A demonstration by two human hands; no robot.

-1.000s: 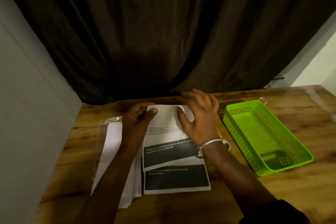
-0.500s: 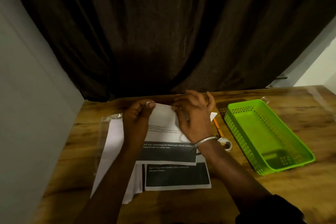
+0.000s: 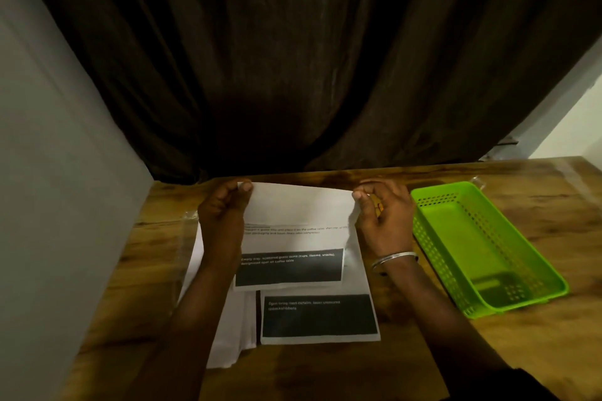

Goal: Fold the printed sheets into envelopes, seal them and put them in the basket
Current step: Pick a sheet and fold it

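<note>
I hold a printed sheet (image 3: 294, 221) lifted off the pile, white at its far half with a black text block near me. My left hand (image 3: 223, 215) pinches its far left corner and my right hand (image 3: 382, 215) pinches its far right corner. Under it lies a pile of printed sheets (image 3: 319, 319) whose top one shows another black block. A lime green perforated basket (image 3: 482, 247) stands to the right of my right hand and looks empty.
A stack of white envelopes (image 3: 228, 345) in a clear plastic sleeve lies left of the pile, partly under my left forearm. The wooden table (image 3: 537, 352) ends at a dark curtain (image 3: 293, 75) behind and a grey wall (image 3: 49, 205) on the left.
My hands moved apart from the middle of the sheet's far edge to its two far corners. The sheet now hangs stretched between them, raised off the pile.
</note>
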